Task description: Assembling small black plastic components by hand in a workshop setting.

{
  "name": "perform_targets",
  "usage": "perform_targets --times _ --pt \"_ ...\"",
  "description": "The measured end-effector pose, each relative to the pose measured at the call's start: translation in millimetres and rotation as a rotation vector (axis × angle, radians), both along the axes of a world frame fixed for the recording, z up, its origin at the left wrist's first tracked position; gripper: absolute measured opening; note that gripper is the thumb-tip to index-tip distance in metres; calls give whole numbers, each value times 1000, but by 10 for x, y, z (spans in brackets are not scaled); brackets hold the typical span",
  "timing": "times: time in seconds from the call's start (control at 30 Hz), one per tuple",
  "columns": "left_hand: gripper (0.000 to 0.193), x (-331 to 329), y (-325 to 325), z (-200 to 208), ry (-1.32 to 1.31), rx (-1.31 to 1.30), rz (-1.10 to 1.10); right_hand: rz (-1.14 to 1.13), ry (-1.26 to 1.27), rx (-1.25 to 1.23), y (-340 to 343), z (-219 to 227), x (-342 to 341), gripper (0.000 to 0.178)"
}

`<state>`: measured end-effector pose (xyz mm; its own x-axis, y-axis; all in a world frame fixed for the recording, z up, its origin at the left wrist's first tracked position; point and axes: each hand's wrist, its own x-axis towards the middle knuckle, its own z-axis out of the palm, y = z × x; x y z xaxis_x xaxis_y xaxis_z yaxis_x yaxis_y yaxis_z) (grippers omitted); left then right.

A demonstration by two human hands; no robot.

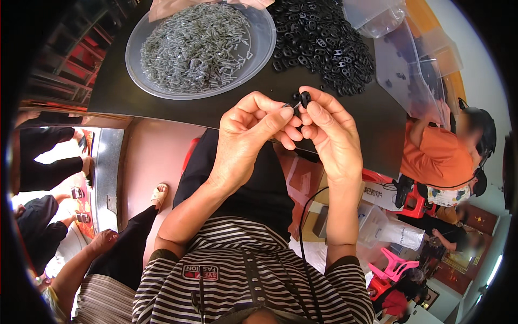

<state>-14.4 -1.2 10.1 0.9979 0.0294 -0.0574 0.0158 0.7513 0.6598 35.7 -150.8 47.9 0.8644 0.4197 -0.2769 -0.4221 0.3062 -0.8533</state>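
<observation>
My left hand [245,132] is closed in a pinch, thumb against fingers, on one end of a small metal spring [296,106]. Between the thumb and fingers of my right hand [334,132] is a small black plastic cord-lock piece [306,99]. The spring's other end meets or nearly meets this piece; the exact contact is too small to tell. Both hands are raised over the near edge of the dark table [216,110]. Just beyond them lies a heap of black oval cord-lock pieces [324,51], some showing two holes.
A round clear tray [131,70] heaped with small metal springs [194,46] stands at the far left. Clear plastic bins [396,70] are at the far right. A person in orange [440,154] sits to the right; another person's arm [81,259] shows at lower left.
</observation>
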Motion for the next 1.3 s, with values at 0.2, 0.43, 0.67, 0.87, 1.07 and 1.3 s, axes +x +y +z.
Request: perform_targets --times 0.2,0.43,0.67,0.87,1.07,1.3 --pt "8 -7 23 -4 27 30 6 -64 -234 -207 84 81 -61 27" --pt "10 -2 13 -35 17 54 15 -27 -484 -404 67 73 -58 23" --pt "9 5 -10 -38 32 55 24 -43 -441 -416 83 118 -73 20" --pt "10 -7 -30 -66 2 93 33 -27 -691 -563 91 126 -114 19" --pt "11 -5 -41 -74 6 54 12 -49 -667 -576 102 133 -125 22" --pt "9 -26 -90 -127 78 -128 27 -76 -1013 -833 199 152 -189 35"
